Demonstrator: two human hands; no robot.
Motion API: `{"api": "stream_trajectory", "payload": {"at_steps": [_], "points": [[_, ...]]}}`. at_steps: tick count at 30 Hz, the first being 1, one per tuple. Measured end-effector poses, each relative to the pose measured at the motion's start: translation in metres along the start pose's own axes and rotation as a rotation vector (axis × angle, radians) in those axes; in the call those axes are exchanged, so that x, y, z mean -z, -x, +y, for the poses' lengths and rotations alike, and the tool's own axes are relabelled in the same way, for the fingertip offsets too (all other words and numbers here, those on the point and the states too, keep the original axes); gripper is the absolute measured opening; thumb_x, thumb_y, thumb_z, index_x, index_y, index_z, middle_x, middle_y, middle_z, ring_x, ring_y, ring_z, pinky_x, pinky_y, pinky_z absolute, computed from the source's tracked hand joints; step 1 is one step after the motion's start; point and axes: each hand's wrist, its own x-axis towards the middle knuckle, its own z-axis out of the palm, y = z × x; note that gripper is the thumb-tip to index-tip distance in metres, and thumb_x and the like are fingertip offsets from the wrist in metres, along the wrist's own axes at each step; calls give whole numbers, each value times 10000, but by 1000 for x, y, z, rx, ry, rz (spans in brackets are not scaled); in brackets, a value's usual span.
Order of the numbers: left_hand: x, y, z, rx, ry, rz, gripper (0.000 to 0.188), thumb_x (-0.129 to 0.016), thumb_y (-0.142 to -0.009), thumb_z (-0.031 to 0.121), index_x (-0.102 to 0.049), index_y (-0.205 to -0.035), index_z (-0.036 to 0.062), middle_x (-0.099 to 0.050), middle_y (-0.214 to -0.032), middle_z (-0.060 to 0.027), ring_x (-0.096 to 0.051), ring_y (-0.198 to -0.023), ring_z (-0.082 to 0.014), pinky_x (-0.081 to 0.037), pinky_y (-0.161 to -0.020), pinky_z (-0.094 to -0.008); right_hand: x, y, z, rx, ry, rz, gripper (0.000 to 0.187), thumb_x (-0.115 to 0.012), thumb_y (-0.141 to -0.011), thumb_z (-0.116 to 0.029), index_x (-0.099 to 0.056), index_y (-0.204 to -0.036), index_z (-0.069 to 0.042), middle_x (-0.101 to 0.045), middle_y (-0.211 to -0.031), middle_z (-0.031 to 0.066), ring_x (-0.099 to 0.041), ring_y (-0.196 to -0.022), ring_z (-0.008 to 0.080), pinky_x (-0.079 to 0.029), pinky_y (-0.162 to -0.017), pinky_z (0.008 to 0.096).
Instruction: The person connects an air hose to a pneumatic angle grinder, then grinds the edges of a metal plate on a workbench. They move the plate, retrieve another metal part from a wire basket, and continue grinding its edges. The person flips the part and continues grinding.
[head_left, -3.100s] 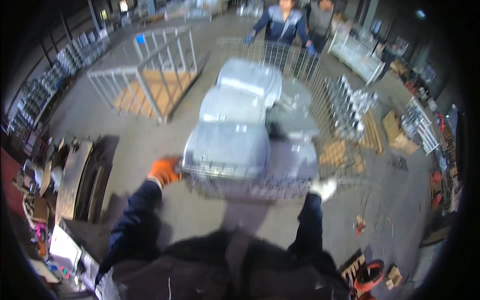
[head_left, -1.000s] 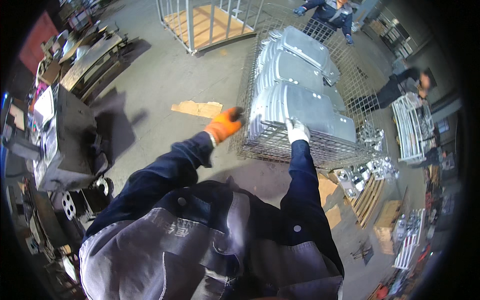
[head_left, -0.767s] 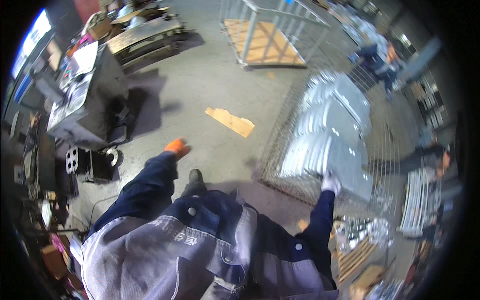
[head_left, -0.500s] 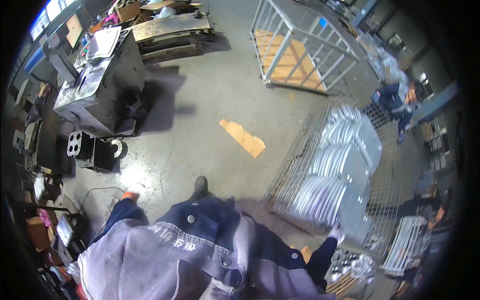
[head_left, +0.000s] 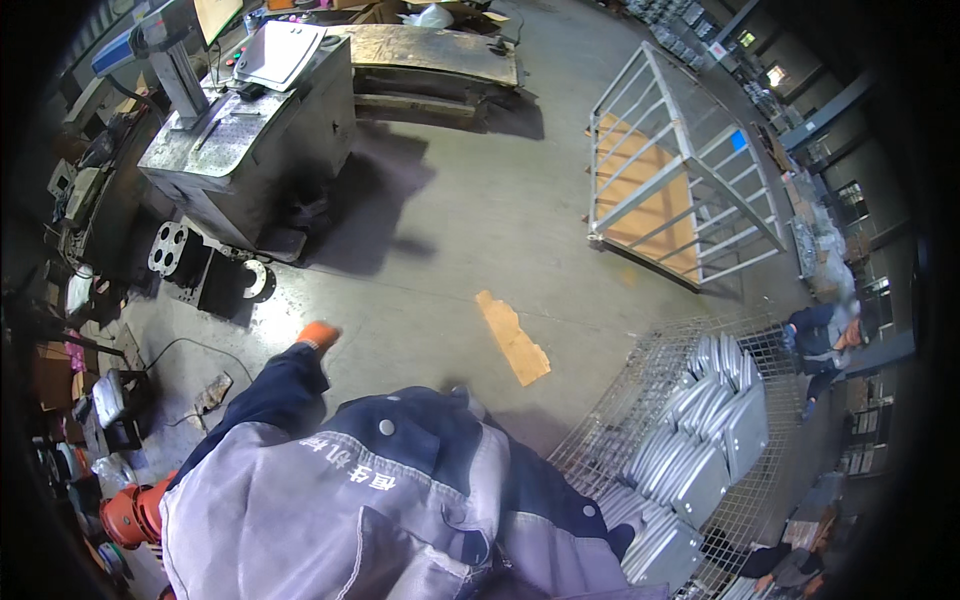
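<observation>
The floor was grey, stained concrete (head_left: 470, 220) in a dim workshop, filling the middle of the frame. In the upper left stood a grey metal machine table (head_left: 250, 140) with a flat grey tray (head_left: 278, 52) on top, and just below it a dark metal block with round holes (head_left: 172, 250) lay on the floor beside a pale ring-shaped part (head_left: 256, 280). A worn wooden board (head_left: 430, 50) rested along the top edge. In the upper right stood an empty white tubular steel cage on a wooden pallet base (head_left: 670, 180). A flat strip of tan cardboard (head_left: 512, 337) lay on the bare floor near the centre. In the lower right sat a wire mesh crate (head_left: 640, 400) filled with stacked grey pressed-metal panels (head_left: 700, 450); beyond it, at the right edge, another person in dark blue workwear (head_left: 822, 340) bent down. An orange-red cylinder (head_left: 130, 515) sat at the lower left edge. The person's own grey and navy jacket (head_left: 380, 500) filled the bottom of the frame and blocked the view below it. The left hand in an orange glove (head_left: 318, 335) hung free left of centre, touching nothing; whether its fingers were curled or spread could not be told. It was well apart from the crate, with the cardboard strip lying between them. The right hand was hidden from view.
</observation>
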Motion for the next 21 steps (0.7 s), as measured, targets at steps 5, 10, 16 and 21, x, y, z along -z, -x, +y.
{"api": "stream_trajectory", "payload": {"at_steps": [5, 10, 16, 21], "points": [[0, -49, 139, -250, 453, 16, 382, -594, -812, 345, -683, -995, 22, -702, -910, -130, -652, -869, -256, -487, -804, -357, -122, -3, -90, 115, -95, -119, 751, -496, -839, -630, -569, -1224, 11, -587, -1221, 249, -544, -1152, 394, -451, -937, 395], [9, -106, 188, -154, 322, 56, 368, -599, -811, 332, -685, -973, 13, -705, -882, -110, -658, -830, -230, -492, -767, -330, -243, 7, -153, -294, -738, -894, 714, -454, -888, -600, -550, -1229, 21, -580, -1207, 249, -563, -1048, 423, -479, -841, 503], [40, -123, 176, 488, 139, -40, 351, -544, -846, 342, -718, -839, 37, -713, -829, -92, -664, -701, -195, -512, -642, -335, -274, 75, -407, 258, -197, -996, 554, -562, -868, -441, -558, -1194, 6, -613, -1036, 190, -606, -872, 342, -513, -707, 461], [45, -135, 219, 463, 332, 5, 359, -545, -840, 352, -723, -891, 45, -715, -850, -87, -668, -730, -201, -508, -677, -338, -270, 186, -644, 542, -65, -1110, 435, -633, -859, -325, -573, -1161, -19, -636, -903, 137, -636, -736, 268, -544, -609, 424]]}}
